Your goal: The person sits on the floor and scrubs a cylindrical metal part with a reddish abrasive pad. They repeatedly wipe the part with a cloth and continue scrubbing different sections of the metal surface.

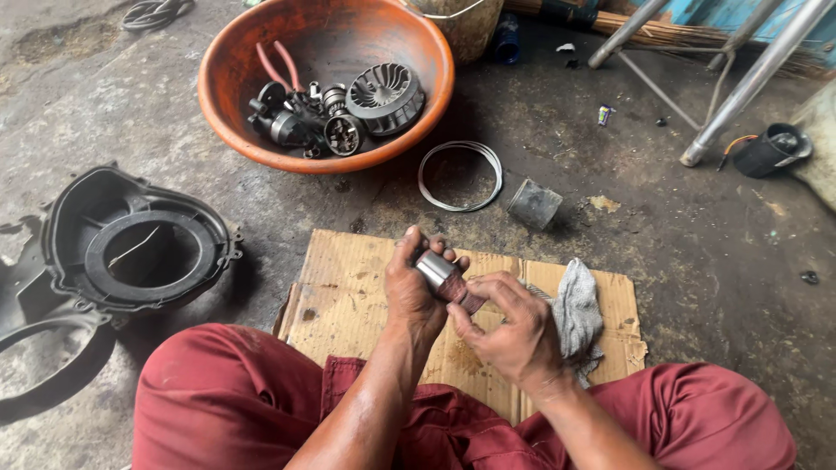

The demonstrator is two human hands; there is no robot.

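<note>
Person seated on the floor, red trousers. Left hand (416, 292) fingers clenched round a small metal cylinder (437, 270), held above the cardboard sheet (348, 287). Right hand (514, 331) fingers pinch the cylinder's lower, reddish end. Grey rag (576, 315) at 3 o'clock of the hands. Orange basin (261, 52) of engine parts at 11 o'clock; black plastic cover (131, 252) at 9 o'clock.

Floor (662, 226): stained grey concrete. On it I see a flattened cardboard sheet (348, 287) with a grey rag (576, 313), an orange basin (228, 96), a wire ring (460, 176), a small metal cylinder (534, 204), and a black plastic housing (131, 248) at far left.
</note>
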